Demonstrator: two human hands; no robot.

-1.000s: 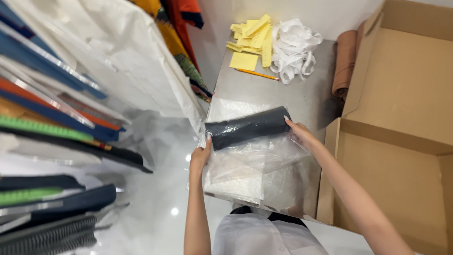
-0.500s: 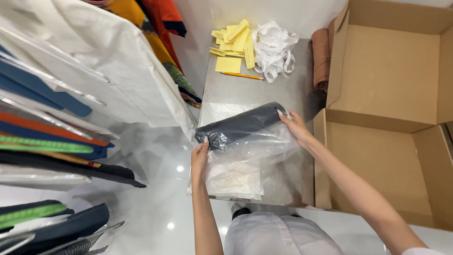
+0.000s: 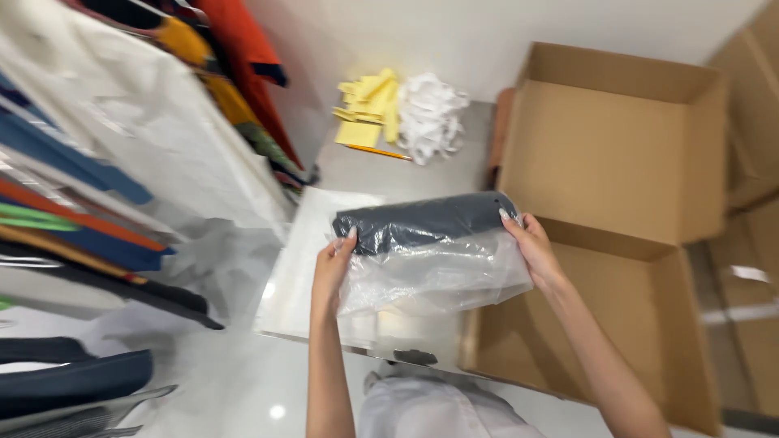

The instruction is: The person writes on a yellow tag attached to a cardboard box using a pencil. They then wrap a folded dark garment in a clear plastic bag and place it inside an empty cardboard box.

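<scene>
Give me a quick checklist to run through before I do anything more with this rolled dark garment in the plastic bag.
1. Left hand grips the left end of the dark rolled garment: ok.
2. Right hand grips its right end: ok.
3. Garment fully inside the clear plastic bag: cannot tell; the picture is blurred.
4. Bag's loose part hanging free, clear of the table edge: cannot tell.
5. Open cardboard box on the right shows bare walls and floor: ok.
6. Yellow pieces and white pieces lie at the far end, apart from the hands: ok.

Left hand (image 3: 331,266), right hand (image 3: 531,247) — gripping.
</scene>
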